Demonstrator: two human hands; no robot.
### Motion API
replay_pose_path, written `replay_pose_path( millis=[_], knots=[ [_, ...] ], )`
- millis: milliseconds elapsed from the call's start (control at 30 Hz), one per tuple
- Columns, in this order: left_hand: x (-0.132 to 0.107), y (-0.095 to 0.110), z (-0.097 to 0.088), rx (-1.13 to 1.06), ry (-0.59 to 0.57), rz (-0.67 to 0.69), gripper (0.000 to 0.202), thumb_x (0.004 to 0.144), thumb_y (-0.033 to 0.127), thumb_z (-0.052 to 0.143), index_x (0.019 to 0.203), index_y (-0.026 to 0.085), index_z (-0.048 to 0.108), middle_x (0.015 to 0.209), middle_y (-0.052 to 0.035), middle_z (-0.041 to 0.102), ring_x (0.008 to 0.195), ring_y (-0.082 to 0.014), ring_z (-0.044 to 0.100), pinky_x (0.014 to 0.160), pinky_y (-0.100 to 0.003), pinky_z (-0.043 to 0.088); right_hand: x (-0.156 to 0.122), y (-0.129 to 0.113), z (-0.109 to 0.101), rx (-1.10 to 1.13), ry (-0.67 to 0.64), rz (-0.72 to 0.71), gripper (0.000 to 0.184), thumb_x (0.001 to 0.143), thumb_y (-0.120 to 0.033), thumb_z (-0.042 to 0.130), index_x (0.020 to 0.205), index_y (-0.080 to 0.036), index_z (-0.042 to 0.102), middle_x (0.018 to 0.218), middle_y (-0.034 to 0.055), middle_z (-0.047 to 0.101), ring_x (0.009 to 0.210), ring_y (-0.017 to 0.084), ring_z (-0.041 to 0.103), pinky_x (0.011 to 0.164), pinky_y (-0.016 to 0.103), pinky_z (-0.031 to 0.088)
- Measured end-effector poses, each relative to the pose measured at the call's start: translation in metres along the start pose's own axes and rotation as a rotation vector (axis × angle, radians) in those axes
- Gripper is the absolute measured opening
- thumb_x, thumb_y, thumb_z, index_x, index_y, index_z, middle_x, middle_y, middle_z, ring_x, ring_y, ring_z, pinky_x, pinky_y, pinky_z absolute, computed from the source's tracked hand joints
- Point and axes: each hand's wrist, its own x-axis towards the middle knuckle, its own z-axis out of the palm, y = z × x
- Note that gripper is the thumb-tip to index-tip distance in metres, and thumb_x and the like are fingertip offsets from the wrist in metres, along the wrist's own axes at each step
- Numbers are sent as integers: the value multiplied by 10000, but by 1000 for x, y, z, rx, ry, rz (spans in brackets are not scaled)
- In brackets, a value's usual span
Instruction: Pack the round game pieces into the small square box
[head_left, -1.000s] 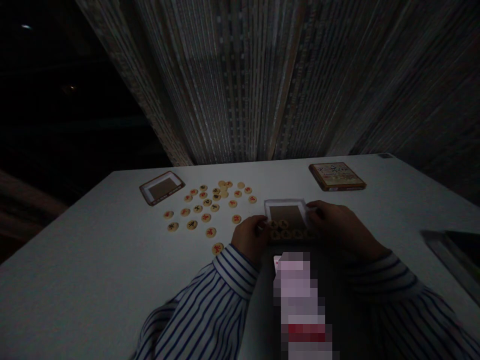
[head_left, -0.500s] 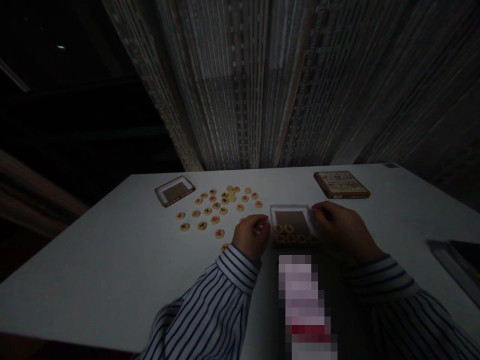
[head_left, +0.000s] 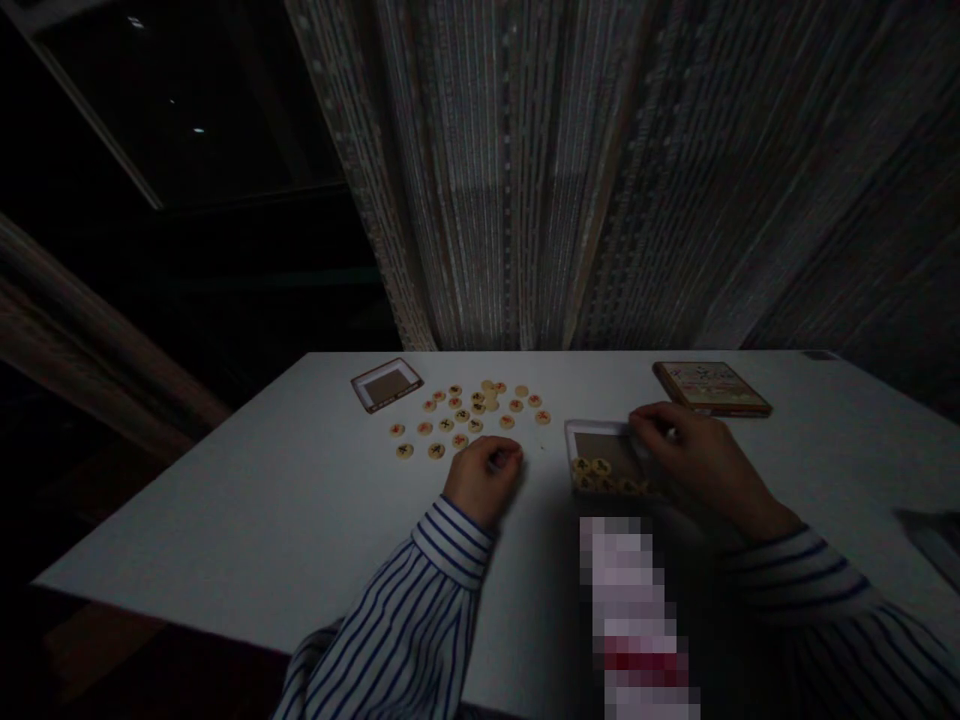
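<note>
White table [head_left: 300, 520], discs [head_left: 475, 425] (scattered), printed box [head_left: 712, 388]

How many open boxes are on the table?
2: the far open box, left of the loose pieces, and the near open box, beside the right hand.

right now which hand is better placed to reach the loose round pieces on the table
Likely the left hand: it is beside the loose pieces, while the right hand is at the right edge of the tray.

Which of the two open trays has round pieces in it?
The tray by the person's right hand: round pieces lie along its near side. The other tray, farther left, shows just a dark panel and pale border inside.
</note>
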Motion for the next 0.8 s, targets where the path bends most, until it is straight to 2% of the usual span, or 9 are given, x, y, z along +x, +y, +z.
replay_pose_path(
  millis=[133,233,400,533,633,800],
  knots=[
    [16,2,-17,23,50,-22,138,712,245,587,781,162,673,701,-16,660,625,-120,574,604,-234,460,13,-17,-7,19,10,-84,214,806,-318,457,827,-187,626,800,40,668,738,182,605,673,301,441],
    [35,2,-26,32,78,-8,153,714,261,583,790,164,673,722,-21,665,628,-122,574,605,-237,456,26,-32,-11,3,7,-134,199,799,-291,457,822,-192,628,804,35,669,742,182,602,669,298,435],
    [60,-8,-34,38,121,-10,179,727,279,569,806,152,666,722,-30,666,638,-127,578,615,-241,455,45,-55,-8,4,-14,-191,194,794,-275,464,836,-189,633,794,29,668,710,166,595,637,269,418],
    [63,-21,-32,96,119,-41,187,740,281,557,833,157,662,754,-39,670,652,-138,588,622,-255,461,55,-67,4,-11,-63,-233,203,801,-267,451,843,-188,633,814,30,666,728,163,588,641,257,405],
    [59,-31,-29,208,110,-59,203,737,261,565,889,158,652,845,-59,675,751,-165,604,705,-288,471,61,-74,14,-38,-129,-257,213,808,-270,442,847,-188,634,838,30,668,752,164,586,661,256,397],
    [53,-36,-25,476,-8,-60,284,717,251,586,981,159,634,977,-88,661,942,-230,571,843,-347,431,68,-84,30,-129,-250,-272,235,816,-274,428,860,-185,641,846,42,676,782,174,594,666,262,375]
  ],
)
